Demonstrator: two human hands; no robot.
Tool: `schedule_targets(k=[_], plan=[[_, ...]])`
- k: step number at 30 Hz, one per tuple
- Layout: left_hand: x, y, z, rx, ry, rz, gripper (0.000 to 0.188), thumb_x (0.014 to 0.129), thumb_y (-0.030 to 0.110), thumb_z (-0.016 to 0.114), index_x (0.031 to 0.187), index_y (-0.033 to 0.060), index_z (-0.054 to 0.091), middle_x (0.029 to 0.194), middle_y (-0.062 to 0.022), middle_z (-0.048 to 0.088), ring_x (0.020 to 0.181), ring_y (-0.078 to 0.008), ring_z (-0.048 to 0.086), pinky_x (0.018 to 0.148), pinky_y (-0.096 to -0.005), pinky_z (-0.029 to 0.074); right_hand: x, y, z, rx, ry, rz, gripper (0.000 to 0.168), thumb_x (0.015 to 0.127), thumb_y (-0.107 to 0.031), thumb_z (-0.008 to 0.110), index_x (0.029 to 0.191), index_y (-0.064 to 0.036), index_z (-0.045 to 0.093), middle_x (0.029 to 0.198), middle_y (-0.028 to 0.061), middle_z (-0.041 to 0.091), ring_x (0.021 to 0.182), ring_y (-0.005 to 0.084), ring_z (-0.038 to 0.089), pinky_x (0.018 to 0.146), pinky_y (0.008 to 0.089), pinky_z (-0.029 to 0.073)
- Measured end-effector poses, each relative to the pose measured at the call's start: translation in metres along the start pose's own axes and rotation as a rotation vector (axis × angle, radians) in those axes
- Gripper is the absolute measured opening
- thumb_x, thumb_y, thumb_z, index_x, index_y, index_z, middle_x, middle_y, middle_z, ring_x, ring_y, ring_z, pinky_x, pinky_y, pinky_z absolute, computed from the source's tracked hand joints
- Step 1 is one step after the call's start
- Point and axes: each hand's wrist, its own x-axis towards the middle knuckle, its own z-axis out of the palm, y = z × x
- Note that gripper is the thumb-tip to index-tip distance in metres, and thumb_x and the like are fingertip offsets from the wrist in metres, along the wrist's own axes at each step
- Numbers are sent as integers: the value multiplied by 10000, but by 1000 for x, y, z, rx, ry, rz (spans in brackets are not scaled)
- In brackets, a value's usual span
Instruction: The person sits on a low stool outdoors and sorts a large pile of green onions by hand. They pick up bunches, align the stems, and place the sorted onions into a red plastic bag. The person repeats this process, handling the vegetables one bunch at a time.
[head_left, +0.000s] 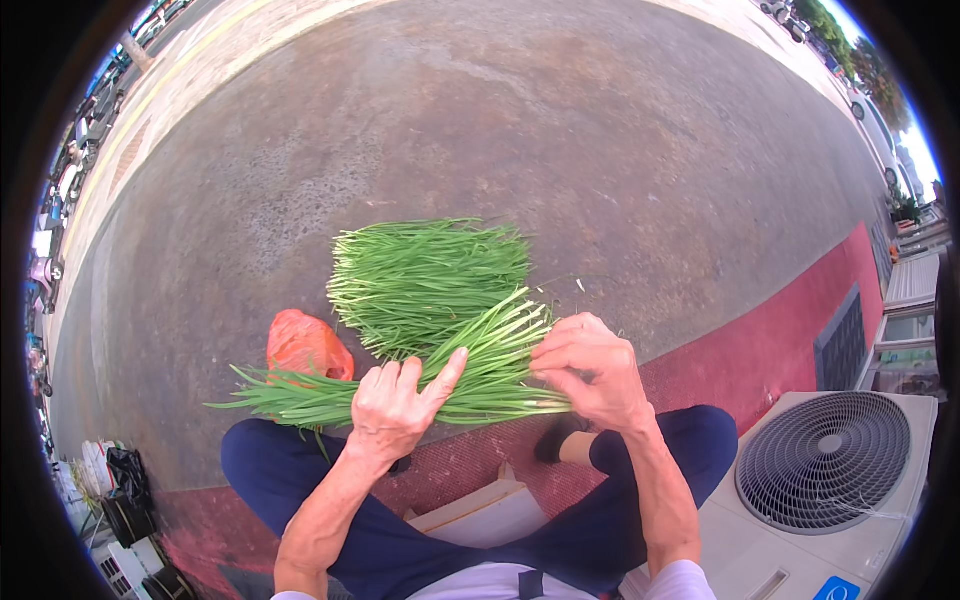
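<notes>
My left hand (397, 405) is closed around a bunch of garlic chives (487, 367) held over my lap, its index finger stretched along the stems. The green leaf tips fan out to the left, and the pale stem ends spread to the right. At those pale ends, my right hand (592, 367) has its thumb and fingers pinched together on the stems; what exactly lies between the fingertips is partly hidden. Just beyond the bunch, a wide pile of garlic chives (427, 281) lies on the ground, pale ends mostly to the left. An orange-red plastic bag (304, 341) rests left of the pile.
Grey pavement (480, 135) stretches ahead, with a few scraps by the pile. Red matting (720, 375) runs under my feet. An air-conditioner outdoor unit (817, 480) stands close on my right. A black plastic bag (129, 476) is at left. Parked scooters (49, 274) line the far left.
</notes>
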Motion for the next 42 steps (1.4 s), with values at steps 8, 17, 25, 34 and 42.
schedule_targets(k=[8, 17, 25, 34, 42], plan=[[-4, -9, -7, 4, 70, -41, 582, 761, 172, 611, 1338, 245, 635, 819, -73, 580, 573, -170, 462, 500, -311, 350, -9, 5, -48, -166, 173, 217, 97, 706, -21, 803, 768, -53, 734, 760, 49, 709, 787, 211, 648, 772, 355, 498], [-7, -5, -8, -49, 130, 73, 590, 761, 172, 630, 1344, 265, 637, 848, -73, 579, 559, -144, 413, 483, -280, 326, -6, 7, -36, 77, 81, 495, 157, 809, -123, 777, 831, 6, 690, 863, 102, 708, 859, 215, 663, 856, 364, 493], [-6, 8, -11, -113, 90, 123, 577, 710, 168, 633, 1285, 206, 679, 903, -113, 612, 586, -176, 461, 505, -295, 353, -6, 5, -11, -46, -159, 397, 168, 811, -140, 765, 941, -35, 756, 1005, 128, 700, 1006, 282, 632, 920, 397, 483], [-31, 34, 32, -375, -401, -165, 515, 737, 50, 638, 1242, 148, 638, 757, -76, 548, 667, -253, 633, 597, -404, 528, -11, 11, -24, 160, 187, 553, 159, 874, -88, 703, 1005, -3, 734, 1017, 106, 708, 921, 173, 662, 832, 315, 515], [-18, 36, 29, -684, -499, -476, 599, 725, -4, 714, 1299, 136, 614, 846, -152, 640, 775, -390, 652, 684, -470, 535, -11, 2, -15, 117, 156, 553, 123, 868, -77, 703, 947, 12, 733, 889, 120, 710, 786, 184, 667, 753, 311, 526]])
